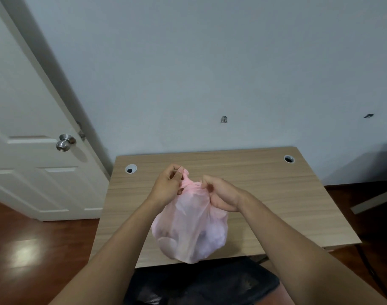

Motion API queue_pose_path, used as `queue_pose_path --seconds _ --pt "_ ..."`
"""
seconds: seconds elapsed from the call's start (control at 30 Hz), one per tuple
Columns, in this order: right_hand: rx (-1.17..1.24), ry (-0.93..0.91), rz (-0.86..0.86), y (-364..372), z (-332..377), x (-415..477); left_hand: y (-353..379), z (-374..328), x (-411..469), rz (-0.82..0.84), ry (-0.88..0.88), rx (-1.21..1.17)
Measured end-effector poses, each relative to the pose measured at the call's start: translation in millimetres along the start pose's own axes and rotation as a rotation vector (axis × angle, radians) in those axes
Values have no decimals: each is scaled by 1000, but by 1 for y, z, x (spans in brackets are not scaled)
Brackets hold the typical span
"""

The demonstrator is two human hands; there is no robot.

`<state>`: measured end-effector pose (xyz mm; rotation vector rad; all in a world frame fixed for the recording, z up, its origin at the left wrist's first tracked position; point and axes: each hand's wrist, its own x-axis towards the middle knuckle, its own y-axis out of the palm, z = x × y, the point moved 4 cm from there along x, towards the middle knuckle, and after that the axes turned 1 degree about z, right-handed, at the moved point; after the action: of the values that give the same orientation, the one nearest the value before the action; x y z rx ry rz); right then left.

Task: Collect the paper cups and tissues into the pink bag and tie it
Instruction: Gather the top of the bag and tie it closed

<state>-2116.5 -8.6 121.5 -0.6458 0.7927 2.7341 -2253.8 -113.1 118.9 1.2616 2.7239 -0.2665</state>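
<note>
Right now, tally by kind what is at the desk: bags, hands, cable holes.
Pink bag: 1
Hands: 2, left hand and right hand, both gripping the bag's top
Cable holes in the desk: 2
Total: 5

Bare desk (276, 194) stretches either side of the pink bag (190, 227), ending at the wall (210, 73) behind.

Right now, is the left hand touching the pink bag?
Touching. The head view shows the left hand pinching the gathered neck of the pink bag, its fingers curled round the twisted plastic.
</note>
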Motion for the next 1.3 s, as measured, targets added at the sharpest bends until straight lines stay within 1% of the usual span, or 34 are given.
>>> queue_pose_path --seconds 0.07,0.17,0.27,0.43,0.57,0.67,0.73,0.9,1.0,1.1,1.2,1.3 --pt "-15 -14 -2 1 -5 1 0 2 -1 11 -28 -26" --pt "-46 -87 -23 4 -8 2 2 3 -4 21 -34 -7" --pt "-7 -114 3 4 -11 3 3 3 -9 40 -4 10" --pt "3 -104 39 -2 -17 7 4 0 -14 86 65 -6" --pt "39 -121 101 -1 -19 7 4 1 -17 164 136 140" --pt "20 -107 70 -3 -22 6 1 2 -17 141 172 241" --pt "-82 -124 63 -2 -23 3 0 5 -16 111 156 250" --pt "-450 -190 -107 0 -22 -1 3 19 -14 56 82 156" --pt "-604 -202 -211 -3 -24 5 4 30 -11 25 -8 99" --pt "-673 -242 -310 -4 -24 6 2 37 -9 17 -91 49" --pt "-694 -284 -354 -8 -24 5 1 40 -7 6 -122 -4" --pt "-802 -299 -451 -15 -24 5 1 44 -6 19 -156 -93"
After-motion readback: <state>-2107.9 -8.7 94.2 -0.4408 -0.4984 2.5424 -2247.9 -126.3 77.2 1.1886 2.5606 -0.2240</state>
